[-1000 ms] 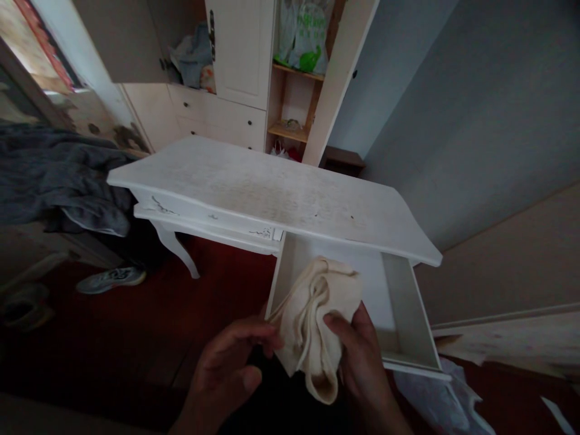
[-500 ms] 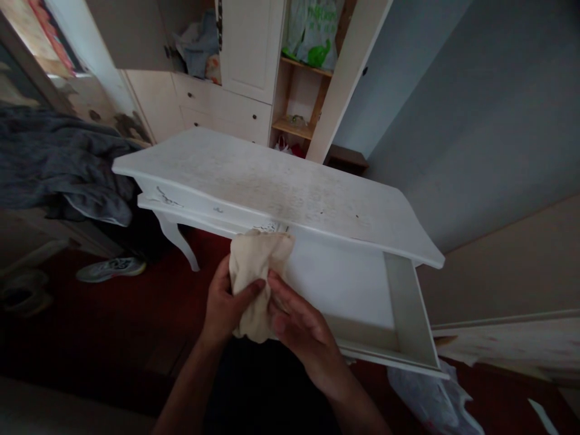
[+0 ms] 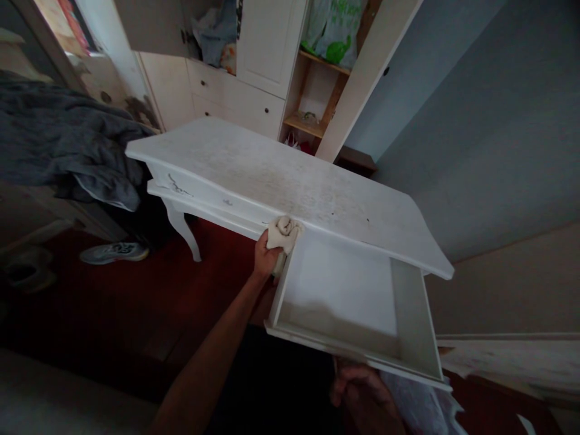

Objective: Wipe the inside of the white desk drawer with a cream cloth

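Observation:
A crumpled cream cloth (image 3: pixel 284 232) is gripped in my left hand (image 3: pixel 264 257). The cloth presses at the corner where the left side of the pulled-out drawer (image 3: pixel 280 296) meets the front of the white table (image 3: pixel 254 163). Part of the cloth hangs down outside the drawer wall. Low in the view, my right hand (image 3: pixel 365 393) is at the underside of the drawer front, its fingers curled. Dim light and the drawer edge hide what those fingers touch. Inside, the drawer shows a white bottom with a shadow across it. Greyish-brown marks cover the middle of the tabletop.
Behind the table stands a white wardrobe (image 3: pixel 267 66) with open doors and a plastic bag (image 3: pixel 338 36) on a shelf. Dark grey clothing (image 3: pixel 81 139) is heaped at left. A shoe (image 3: pixel 114 252) lies on the red floor. Another plastic bag (image 3: pixel 419 405) sits beneath the drawer's right side.
My right hand has let go of the cloth and moved down to the drawer front. My left hand has carried the cloth forward to the drawer's back left corner.

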Available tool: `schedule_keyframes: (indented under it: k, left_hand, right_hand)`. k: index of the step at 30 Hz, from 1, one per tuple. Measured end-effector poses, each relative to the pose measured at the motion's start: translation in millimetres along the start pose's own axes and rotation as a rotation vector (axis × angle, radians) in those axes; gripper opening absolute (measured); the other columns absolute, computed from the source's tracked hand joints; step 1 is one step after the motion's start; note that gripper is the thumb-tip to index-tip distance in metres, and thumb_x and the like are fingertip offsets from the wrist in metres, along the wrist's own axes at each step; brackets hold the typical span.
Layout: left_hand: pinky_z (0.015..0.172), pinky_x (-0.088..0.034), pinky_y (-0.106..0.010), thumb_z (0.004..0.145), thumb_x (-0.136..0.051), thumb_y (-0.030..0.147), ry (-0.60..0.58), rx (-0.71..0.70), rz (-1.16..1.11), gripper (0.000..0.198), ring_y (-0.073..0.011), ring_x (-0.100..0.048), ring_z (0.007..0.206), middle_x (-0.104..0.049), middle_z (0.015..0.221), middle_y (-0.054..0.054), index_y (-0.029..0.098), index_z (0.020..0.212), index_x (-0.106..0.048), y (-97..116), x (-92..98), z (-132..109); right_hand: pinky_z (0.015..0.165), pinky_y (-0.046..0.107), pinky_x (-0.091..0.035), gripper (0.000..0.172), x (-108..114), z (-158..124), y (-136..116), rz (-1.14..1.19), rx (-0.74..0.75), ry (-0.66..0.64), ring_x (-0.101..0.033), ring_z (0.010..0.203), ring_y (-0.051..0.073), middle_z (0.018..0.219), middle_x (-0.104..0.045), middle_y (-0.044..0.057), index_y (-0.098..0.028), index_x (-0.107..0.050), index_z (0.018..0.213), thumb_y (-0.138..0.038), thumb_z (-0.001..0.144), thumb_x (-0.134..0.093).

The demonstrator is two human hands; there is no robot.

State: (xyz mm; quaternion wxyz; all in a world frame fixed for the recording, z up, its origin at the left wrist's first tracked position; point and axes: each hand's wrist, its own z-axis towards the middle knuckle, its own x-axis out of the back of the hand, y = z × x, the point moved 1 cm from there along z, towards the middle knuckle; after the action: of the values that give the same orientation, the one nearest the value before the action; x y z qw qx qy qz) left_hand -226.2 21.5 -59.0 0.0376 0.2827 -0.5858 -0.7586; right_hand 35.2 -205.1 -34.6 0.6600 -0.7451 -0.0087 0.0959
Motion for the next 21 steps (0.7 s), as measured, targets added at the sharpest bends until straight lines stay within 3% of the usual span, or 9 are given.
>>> schedule_keyframes:
  k: [4,7,9,12,14,17,21]
  left_hand:
    - [0.063,-0.045,-0.026,0.048,-0.065,0.017,-0.009,0.145,-0.03,0.034,-0.0158,-0.056,0.065,-0.068,0.072,0.002,0.016,0.081,-0.073,-8.3,1.3,-4.5]
    - [0.063,-0.045,-0.026,0.045,-0.069,0.015,-0.029,0.221,-0.008,0.03,-0.0163,-0.057,0.065,-0.068,0.07,0.002,0.015,0.075,-0.073,-1.8,18.9,-19.7]
    - [0.066,-0.048,-0.027,0.041,-0.072,0.013,-0.004,0.271,-0.009,0.032,-0.018,-0.06,0.069,-0.07,0.073,0.001,0.015,0.073,-0.073,1.2,34.0,-34.6]
    - [0.069,-0.051,-0.029,0.037,-0.075,0.013,0.079,0.359,-0.054,0.04,-0.0207,-0.064,0.074,-0.074,0.079,-0.001,0.016,0.077,-0.074,0.9,55.3,-59.8]
    - [0.072,-0.054,-0.03,0.035,-0.077,0.013,0.102,0.411,-0.085,0.045,-0.0231,-0.067,0.078,-0.076,0.082,-0.003,0.017,0.081,-0.075,1.8,66.5,-76.2]
    - [0.075,-0.058,-0.036,0.034,-0.081,0.016,0.059,0.443,-0.064,0.043,-0.0286,-0.07,0.083,-0.076,0.08,-0.005,0.017,0.077,-0.075,11.3,80.0,-98.9]
    - [0.072,-0.06,-0.04,0.05,-0.083,0.032,-0.056,0.439,0.057,0.023,-0.0312,-0.071,0.081,-0.073,0.069,-0.005,0.019,0.066,-0.072,32.3,97.5,-126.7]
  right_hand:
    - [0.062,0.029,-0.052,0.04,25.0,-15.2,22.4,-0.13,-0.194,0.088,-0.064,0.062,0.017,0.07,-0.071,0.006,-0.022,-0.077,0.081,-0.062,0.08,-0.073]
    - [0.054,0.029,-0.051,0.06,39.8,-14.4,30.6,-0.235,-0.405,0.067,-0.064,0.061,0.019,0.069,-0.069,0.009,-0.018,-0.076,0.075,-0.078,0.075,-0.066]
    - [0.049,0.03,-0.052,0.065,47.2,-8.5,34.9,-0.259,-0.51,0.123,-0.067,0.064,0.022,0.075,-0.072,0.011,-0.019,-0.077,0.079,-0.082,0.069,-0.067]
    - [0.055,0.039,-0.057,0.063,50.5,2.4,38.5,-0.198,-0.51,0.22,-0.071,0.074,0.028,0.089,-0.075,0.013,-0.02,-0.077,0.088,-0.078,0.062,-0.076]
    - [0.062,0.044,-0.059,0.062,48.4,7.4,39.3,-0.142,-0.484,0.205,-0.072,0.077,0.03,0.092,-0.076,0.015,-0.02,-0.076,0.089,-0.074,0.059,-0.08]
    - [0.066,0.048,-0.059,0.061,44.8,9.5,39.2,-0.083,-0.471,0.187,-0.073,0.075,0.031,0.092,-0.076,0.016,-0.019,-0.076,0.087,-0.073,0.059,-0.081]
    - [0.07,0.05,-0.059,0.06,44.3,9.2,39.9,-0.07,-0.461,0.19,-0.073,0.076,0.031,0.09,-0.077,0.016,-0.019,-0.076,0.084,-0.073,0.059,-0.081]
